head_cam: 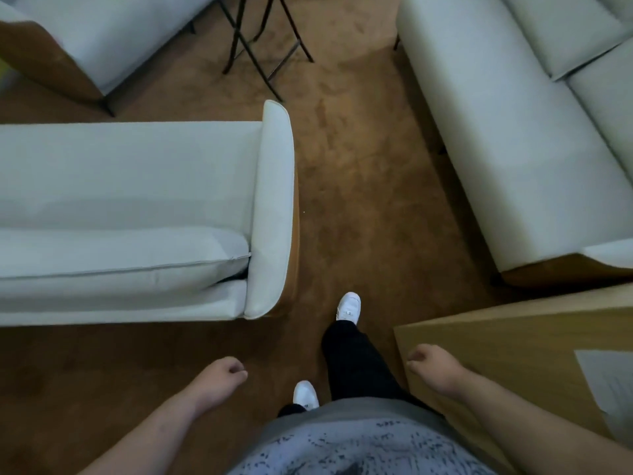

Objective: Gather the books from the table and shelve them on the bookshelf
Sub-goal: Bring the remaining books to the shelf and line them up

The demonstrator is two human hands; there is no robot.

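Head view, looking down

- left hand (219, 375): lower left of centre, over the brown carpet floor (359, 186); grip slack, fingers loosely curled, nothing in it
- right hand (431, 368): lower right of centre, seen against the near edge of the light wooden worktop (513, 341); grip slack, fingers loosely curled, nothing held; whether it touches the wood cannot be told
- light wooden worktop: lower right of view, one corner pointing toward the person's legs
- flat pale grey printed item (606, 385): lies on the worktop at the right edge of view, partly cut off; book or loose sheet, cannot tell; apart from both hands
- pale grey upholstered sofa (137, 186): left side, rounded armrest end facing the carpet aisle, one seat cushion showing
- second pale grey sofa (496, 132): right side, running diagonally from the top right down to just beside the worktop
- pale grey seat with brown side panel (102, 36): upper left corner
- black metal crossed legs (253, 49): top centre, standing on the carpet between that seat and the second sofa
- person's clothing: two white shoes (348, 305), one forward of the other; black trousers (356, 365); grey speckled shirt (359, 443) at the bottom edge
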